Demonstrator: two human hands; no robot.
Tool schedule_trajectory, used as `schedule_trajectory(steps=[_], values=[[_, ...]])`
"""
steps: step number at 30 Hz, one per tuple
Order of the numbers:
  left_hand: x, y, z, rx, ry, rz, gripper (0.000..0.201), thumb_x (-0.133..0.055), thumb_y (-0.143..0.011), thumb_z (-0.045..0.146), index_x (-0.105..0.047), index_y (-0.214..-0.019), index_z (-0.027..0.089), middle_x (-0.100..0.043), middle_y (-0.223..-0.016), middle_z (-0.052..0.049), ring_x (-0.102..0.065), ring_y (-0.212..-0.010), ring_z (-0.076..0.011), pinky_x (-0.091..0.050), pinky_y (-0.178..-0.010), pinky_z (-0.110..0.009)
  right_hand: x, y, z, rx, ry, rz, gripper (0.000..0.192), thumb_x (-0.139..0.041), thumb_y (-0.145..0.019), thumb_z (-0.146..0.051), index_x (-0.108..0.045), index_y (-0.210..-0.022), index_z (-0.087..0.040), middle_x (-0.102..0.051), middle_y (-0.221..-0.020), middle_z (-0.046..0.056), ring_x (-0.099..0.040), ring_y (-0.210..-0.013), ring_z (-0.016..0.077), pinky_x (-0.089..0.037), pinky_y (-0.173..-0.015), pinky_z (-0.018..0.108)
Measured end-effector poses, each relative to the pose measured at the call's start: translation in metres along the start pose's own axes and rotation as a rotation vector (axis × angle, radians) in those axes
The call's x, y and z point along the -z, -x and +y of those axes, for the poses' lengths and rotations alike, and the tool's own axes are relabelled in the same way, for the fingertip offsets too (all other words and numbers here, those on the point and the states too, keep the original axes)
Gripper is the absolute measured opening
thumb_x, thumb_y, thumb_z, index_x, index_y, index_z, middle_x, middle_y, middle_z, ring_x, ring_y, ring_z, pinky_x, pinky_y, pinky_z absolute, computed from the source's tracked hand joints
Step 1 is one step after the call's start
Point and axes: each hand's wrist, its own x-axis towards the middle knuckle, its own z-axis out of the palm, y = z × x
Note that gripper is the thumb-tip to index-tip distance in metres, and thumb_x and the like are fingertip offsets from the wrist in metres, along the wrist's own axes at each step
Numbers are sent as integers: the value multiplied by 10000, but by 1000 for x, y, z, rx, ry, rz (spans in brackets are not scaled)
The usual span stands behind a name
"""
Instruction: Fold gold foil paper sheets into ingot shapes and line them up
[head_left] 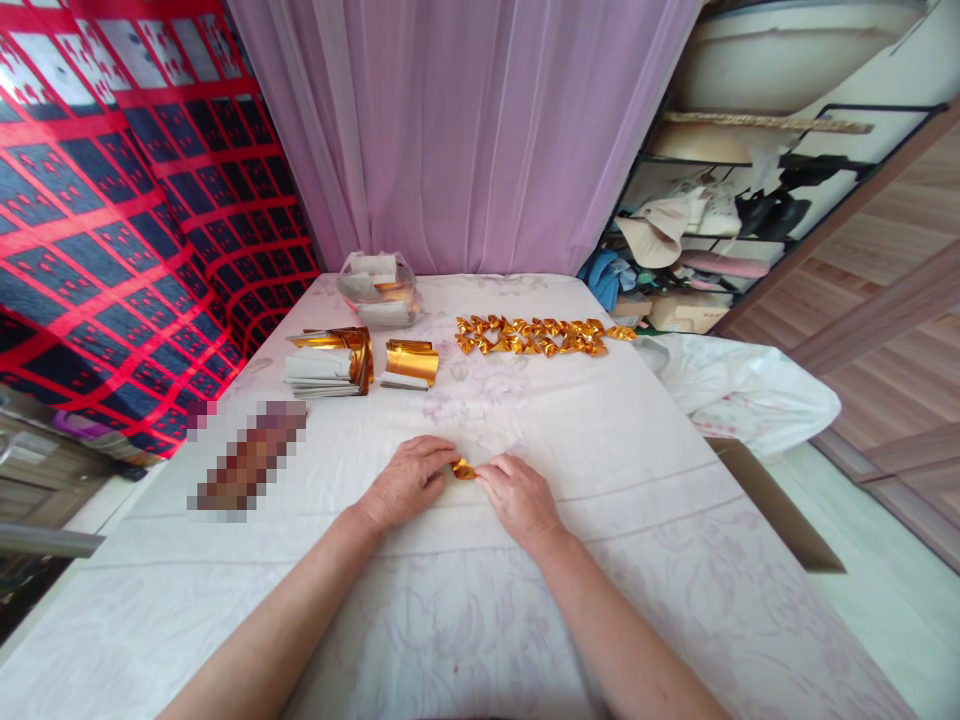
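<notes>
A small piece of folded gold foil paper (pixel 463 468) lies on the white flowered tablecloth (pixel 600 470) between my two hands. My left hand (pixel 405 482) pinches its left end and my right hand (pixel 516 494) pinches its right end, both resting on the cloth. Farther back, a row of several finished folded gold pieces (pixel 536 335) lies across the table. To the left of that row sit two stacks of gold-and-white paper sheets (pixel 330 360) (pixel 410 363).
A clear plastic bag with more paper (pixel 377 288) sits at the table's far edge before a pink curtain (pixel 465 130). A red and black patterned cloth (pixel 112 220) hangs left. A blurred object (pixel 247 465) lies left of my hands. Cluttered shelves (pixel 720 230) and a white bag (pixel 742 385) stand right.
</notes>
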Motion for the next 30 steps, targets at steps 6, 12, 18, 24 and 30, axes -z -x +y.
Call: schedule_trajectory(steps=[6, 12, 18, 24, 30], values=[[-1, -9, -4, -9, -39, -6, 171, -557, -909, 217, -692, -1013, 235, -719, -1025, -38, -630, -992, -203, -455, -903, -381, 0, 0, 1, -25, 2, -12, 155, -542, -944, -217, -695, -920, -232, -668, -883, 32, -609, -824, 153, -450, -744, 252], [-4, -4, 4, -49, -112, 33, 158, -562, -926, 252, -713, -965, 235, -706, -996, -37, -621, -950, -204, -442, -887, -370, 3, 3, 0, -38, 29, -4, 152, -534, -943, -196, -670, -882, -223, -650, -866, 26, -597, -826, 156, -433, -742, 256], [-10, 5, 13, -7, -137, 22, 209, -504, -955, 278, -706, -935, 228, -703, -844, -34, -624, -851, -202, -448, -832, -363, 2, 9, 0, -71, 71, 3, 168, -502, -956, -205, -646, -870, -216, -635, -835, 27, -590, -808, 157, -409, -727, 256], [-7, 0, 23, 164, -60, -23, 152, -517, -929, 250, -663, -936, 210, -704, -852, -30, -630, -848, -202, -436, -847, -371, 1, 8, 1, -104, 29, 9, 171, -463, -972, -208, -625, -921, -222, -655, -840, 28, -601, -801, 154, -405, -732, 256], [-6, -1, 29, 234, -73, -40, 151, -498, -934, 252, -629, -872, 209, -670, -807, -16, -611, -839, -201, -380, -870, -391, 0, 7, 0, -137, 24, 14, 208, -422, -986, -225, -613, -903, -224, -669, -831, 26, -605, -798, 156, -407, -728, 260]])
